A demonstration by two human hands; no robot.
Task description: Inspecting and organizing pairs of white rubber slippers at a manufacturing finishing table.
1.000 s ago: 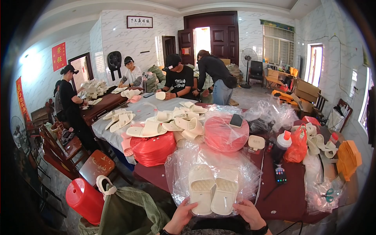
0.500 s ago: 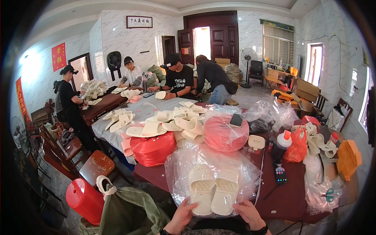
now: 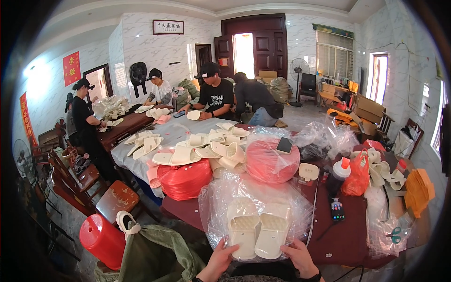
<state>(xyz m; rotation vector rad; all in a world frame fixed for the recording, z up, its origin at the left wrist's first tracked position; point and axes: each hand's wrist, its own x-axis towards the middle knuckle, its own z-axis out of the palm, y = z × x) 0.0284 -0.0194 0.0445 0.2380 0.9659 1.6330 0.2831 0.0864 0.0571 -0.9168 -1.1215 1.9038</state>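
A pair of cream slippers (image 3: 244, 232) lies side by side before me, toes pointing away, on the clear plastic bags (image 3: 213, 199) at the table's near edge. Shiny film shows around the toes; whether the pair is inside a bag I cannot tell. My left hand (image 3: 218, 259) grips the left slipper's heel side, thumb on top. On the other side, my right hand (image 3: 299, 258) holds the right slipper's heel edge the same way. The fingers underneath are hidden.
More slippers (image 3: 183, 155) are heaped beyond, by two red twine rolls (image 3: 185, 181), one bearing a phone (image 3: 283, 145). At right are a dark bottle (image 3: 339, 171), a handheld device (image 3: 337, 210) and scissors (image 3: 394, 235). A green sack (image 3: 155, 254) stands lower left. Several people work behind.
The slippers and both hands stay in nearly the same place. The slippers have spread slightly apart. At the back, the bending person has leaned lower.
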